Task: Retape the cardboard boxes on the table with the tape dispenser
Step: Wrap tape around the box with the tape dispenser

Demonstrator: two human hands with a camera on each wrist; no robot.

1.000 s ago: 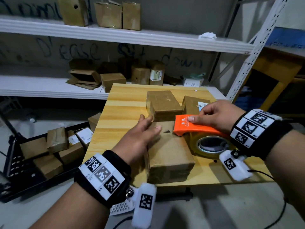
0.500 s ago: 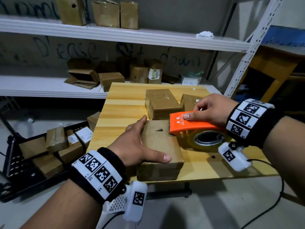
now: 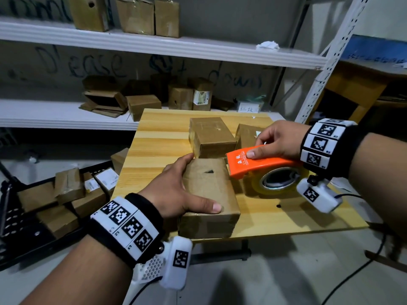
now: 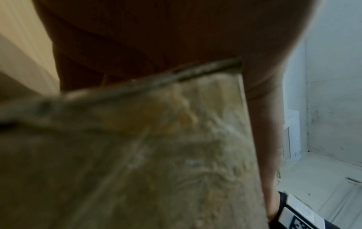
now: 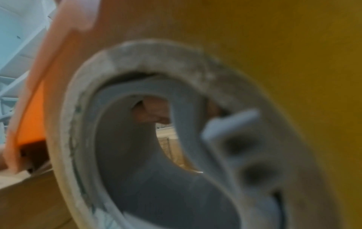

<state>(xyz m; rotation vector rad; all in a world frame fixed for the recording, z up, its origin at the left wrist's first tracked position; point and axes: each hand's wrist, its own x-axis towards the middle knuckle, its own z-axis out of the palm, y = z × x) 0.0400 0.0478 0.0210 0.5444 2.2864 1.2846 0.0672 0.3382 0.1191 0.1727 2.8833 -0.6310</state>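
A brown cardboard box (image 3: 209, 188) lies at the near edge of the wooden table (image 3: 158, 137). My left hand (image 3: 176, 190) grips its left side, thumb stretched along the near top edge and fingers at the far left corner. The left wrist view shows the box's taped side (image 4: 156, 155) under my palm, blurred. My right hand (image 3: 279, 139) holds the orange tape dispenser (image 3: 253, 164) from above, index finger on its top. Its nose touches the box's far right corner. The yellowish tape roll (image 3: 277, 183) rests on the table beside the box. The roll's core (image 5: 64, 124) fills the right wrist view.
Two more cardboard boxes (image 3: 211, 135) (image 3: 246, 133) stand on the table just behind the dispenser. White shelves (image 3: 154, 42) behind carry several boxes. A black crate (image 3: 66, 194) of boxes sits on the floor at left. A metal shelf upright (image 3: 330, 62) rises at right.
My left hand moved from flat on the box's top to its left side, thumb now along the near edge. The box turned and slid slightly left. The dispenser stayed at its far right corner.
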